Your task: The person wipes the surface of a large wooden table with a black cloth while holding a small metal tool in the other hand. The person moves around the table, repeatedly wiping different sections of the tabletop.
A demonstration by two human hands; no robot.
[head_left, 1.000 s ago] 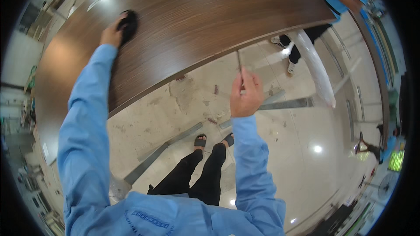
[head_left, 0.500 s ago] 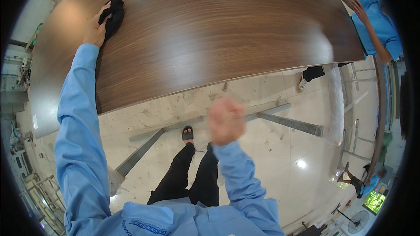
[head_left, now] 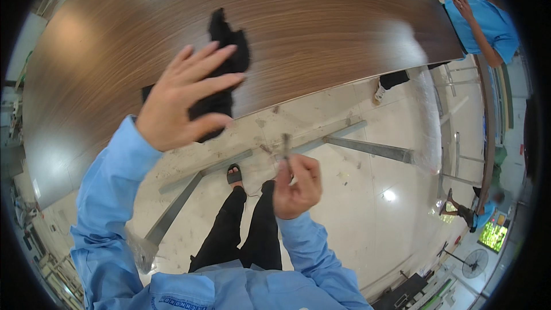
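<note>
My left hand (head_left: 186,95) is over the near edge of the brown wood-grain tabletop (head_left: 327,28), its fingers stretched and spread. Beneath those fingers lies a crumpled black cloth (head_left: 240,51), partly hidden by the hand and hanging at the table's edge. Whether the palm touches the cloth I cannot tell. In front of my body, below the tabletop edge, my right hand (head_left: 298,186) is closed with a small, thin dark stick-like piece (head_left: 286,144) pointing up from between thumb and fingers. It is blurred, so its kind does not show.
Grey metal legs (head_left: 367,148) of the table stand on the pale tiled floor (head_left: 338,218). At the far right corner another person in a blue shirt (head_left: 479,14) has hands at the table. A standing fan (head_left: 473,264) is at the lower right.
My left hand has moved right and nearer from the far left of the tabletop, its fingers now spread; the black cloth moved along. My right hand, blurred before, now shows the thin dark piece.
</note>
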